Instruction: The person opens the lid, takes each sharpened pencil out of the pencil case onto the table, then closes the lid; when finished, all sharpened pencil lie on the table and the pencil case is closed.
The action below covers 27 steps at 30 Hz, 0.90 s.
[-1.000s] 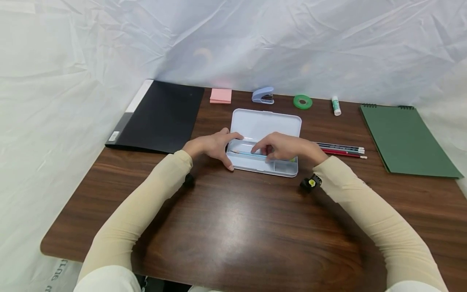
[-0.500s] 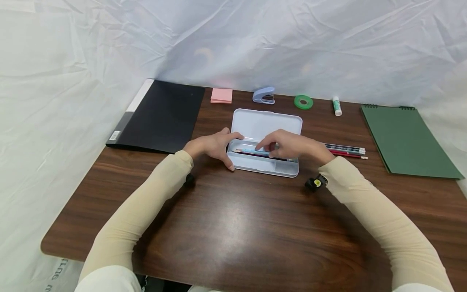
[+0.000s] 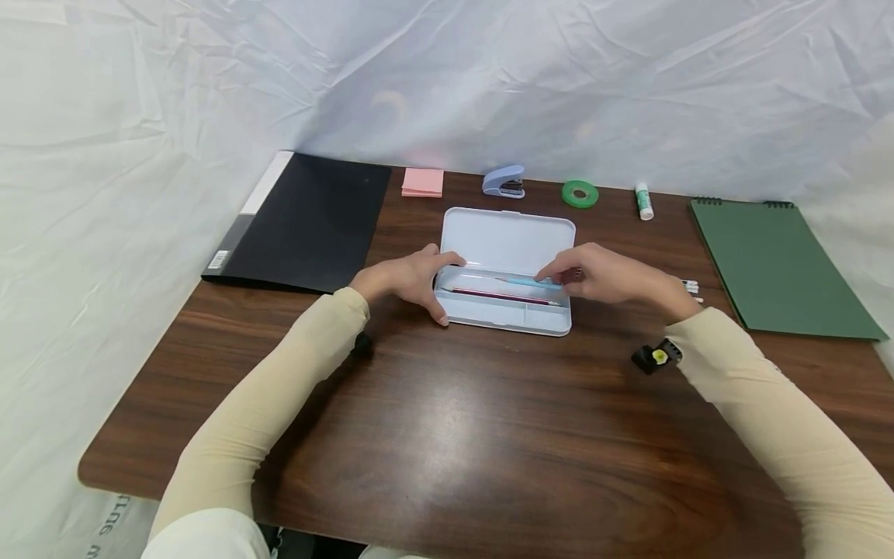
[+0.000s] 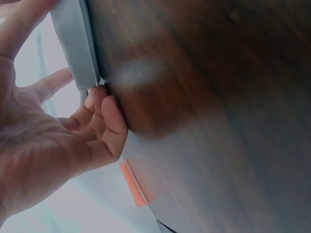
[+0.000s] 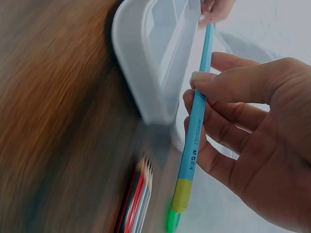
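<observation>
A white pencil case [image 3: 508, 239] lies open on the table, its lid tipped back. My left hand [image 3: 414, 279] grips the case's left end, thumb at the front corner and index finger near the hinge. In the left wrist view, other fingers curl against the edge of the case [image 4: 75, 46]. My right hand [image 3: 606, 273] pinches a light blue pencil [image 5: 196, 119] between thumb and fingers, over the right part of the case. This pencil has a yellow band and a green end. A dark red pencil [image 3: 504, 296] lies in the long compartment.
Several pencils [image 5: 136, 199] lie right of the case, partly behind my right wrist. A black folder [image 3: 314, 221] is at left, a green spiral pad [image 3: 782, 268] at right. Along the back are pink sticky notes [image 3: 422, 182], a stapler [image 3: 503, 182], green tape [image 3: 567, 194] and a glue stick [image 3: 643, 203].
My right hand has moved right with the blue pencil, drawing it off the red pencil, which now shows along its length in the case. My left hand has stayed put.
</observation>
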Each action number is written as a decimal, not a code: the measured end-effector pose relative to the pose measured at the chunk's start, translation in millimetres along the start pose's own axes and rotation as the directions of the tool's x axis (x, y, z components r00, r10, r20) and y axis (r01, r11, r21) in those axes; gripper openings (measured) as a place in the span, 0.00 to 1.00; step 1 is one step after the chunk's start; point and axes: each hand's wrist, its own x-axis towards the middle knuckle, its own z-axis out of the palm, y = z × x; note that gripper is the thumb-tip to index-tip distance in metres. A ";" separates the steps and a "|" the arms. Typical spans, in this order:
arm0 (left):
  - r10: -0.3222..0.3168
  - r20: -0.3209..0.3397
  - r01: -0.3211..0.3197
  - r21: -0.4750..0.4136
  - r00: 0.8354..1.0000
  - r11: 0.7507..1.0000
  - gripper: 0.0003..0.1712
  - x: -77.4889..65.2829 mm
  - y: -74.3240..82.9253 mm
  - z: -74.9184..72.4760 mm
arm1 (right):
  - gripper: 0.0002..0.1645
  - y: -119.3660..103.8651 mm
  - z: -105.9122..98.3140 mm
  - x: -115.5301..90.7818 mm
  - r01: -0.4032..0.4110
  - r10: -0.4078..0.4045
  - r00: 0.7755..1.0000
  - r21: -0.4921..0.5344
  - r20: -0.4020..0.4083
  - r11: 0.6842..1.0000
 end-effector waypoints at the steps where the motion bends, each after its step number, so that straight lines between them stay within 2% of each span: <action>1: -0.001 0.000 0.001 -0.003 1.000 1.000 0.59 -0.2 0.0 -0.3 | 0.23 2.1 -1.6 -4.3 -0.019 0.019 1.000 -0.012 -0.008 1.000; 7: -0.008 0.011 0.008 -0.013 1.000 1.000 0.59 0.1 -1.4 -0.9 | 0.20 17.6 -9.2 -29.4 -0.100 0.097 0.994 -0.056 -0.054 0.993; 14: -0.004 0.010 0.004 -0.008 1.000 1.000 0.59 -0.3 -0.5 -1.0 | 0.18 36.0 -11.8 -57.5 -0.186 0.180 0.979 -0.059 -0.092 0.981; 27: 0.002 0.009 -0.002 -0.013 1.000 1.000 0.59 1.4 -2.5 0.0 | 0.17 59.0 -1.6 -89.5 -0.247 0.235 0.963 -0.090 -0.130 0.965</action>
